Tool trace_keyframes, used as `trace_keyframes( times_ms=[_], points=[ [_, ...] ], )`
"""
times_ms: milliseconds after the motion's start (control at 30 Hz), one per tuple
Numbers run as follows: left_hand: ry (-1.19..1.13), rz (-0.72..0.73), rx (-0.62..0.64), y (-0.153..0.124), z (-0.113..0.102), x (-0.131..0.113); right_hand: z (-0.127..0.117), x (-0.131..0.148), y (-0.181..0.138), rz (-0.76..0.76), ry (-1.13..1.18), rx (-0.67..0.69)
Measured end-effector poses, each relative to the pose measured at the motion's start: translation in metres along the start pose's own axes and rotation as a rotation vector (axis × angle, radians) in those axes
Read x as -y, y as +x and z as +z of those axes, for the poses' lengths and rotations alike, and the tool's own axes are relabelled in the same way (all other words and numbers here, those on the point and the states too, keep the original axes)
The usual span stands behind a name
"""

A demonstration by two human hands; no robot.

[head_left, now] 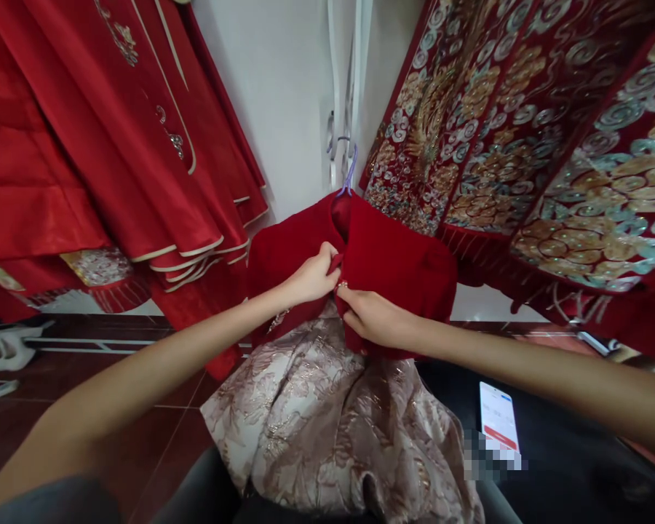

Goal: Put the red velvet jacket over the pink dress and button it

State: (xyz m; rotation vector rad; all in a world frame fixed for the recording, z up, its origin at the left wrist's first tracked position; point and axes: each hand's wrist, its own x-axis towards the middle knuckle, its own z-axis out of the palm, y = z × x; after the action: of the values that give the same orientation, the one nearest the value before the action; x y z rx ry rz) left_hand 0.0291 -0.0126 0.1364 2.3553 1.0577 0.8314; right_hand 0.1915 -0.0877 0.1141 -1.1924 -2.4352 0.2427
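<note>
A dark red velvet jacket (398,266) hangs on a pale purple hanger (350,172) in front of me. My left hand (312,276) is closed on the left front edge of the jacket. My right hand (372,318) pinches the right front edge, where a small gold fastening shows between the two hands. Below the jacket a beige and gold brocade skirt (327,429) spreads down over my lap.
Red satin garments with cream trim (131,145) hang at the left. Heavily embroidered red and gold robes (535,138) hang at the right. A phone (498,423) with its screen lit lies on a black surface (578,466) at the lower right. Dark red floor tiles (158,429) below.
</note>
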Motion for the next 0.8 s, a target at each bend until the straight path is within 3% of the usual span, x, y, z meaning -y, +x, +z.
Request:
trace_keyframes(
  times_ms=[100, 167, 367, 533, 633, 800],
  points=[
    [0.041, 0.005, 0.006, -0.006, -0.010, 0.010, -0.001, -0.007, -0.006, -0.019, -0.021, -0.253],
    [0.095, 0.047, -0.019, -0.011, -0.019, 0.015, -0.009, -0.015, -0.007, -0.012, 0.072, -0.346],
    [0.135, 0.160, -0.118, -0.026, -0.018, 0.006, -0.023, -0.033, 0.010, 0.110, 0.580, -0.284],
    [-0.007, 0.095, -0.213, -0.025, -0.010, 0.009, -0.023, -0.043, 0.022, 0.277, 0.550, -0.189],
    [-0.016, 0.096, -0.185, -0.020, -0.008, 0.014, -0.023, -0.042, 0.019, 0.274, 0.512, -0.174],
    [0.017, 0.036, -0.155, -0.014, -0.006, 0.015, -0.021, -0.034, 0.011, 0.183, 0.488, -0.271]
  ],
)
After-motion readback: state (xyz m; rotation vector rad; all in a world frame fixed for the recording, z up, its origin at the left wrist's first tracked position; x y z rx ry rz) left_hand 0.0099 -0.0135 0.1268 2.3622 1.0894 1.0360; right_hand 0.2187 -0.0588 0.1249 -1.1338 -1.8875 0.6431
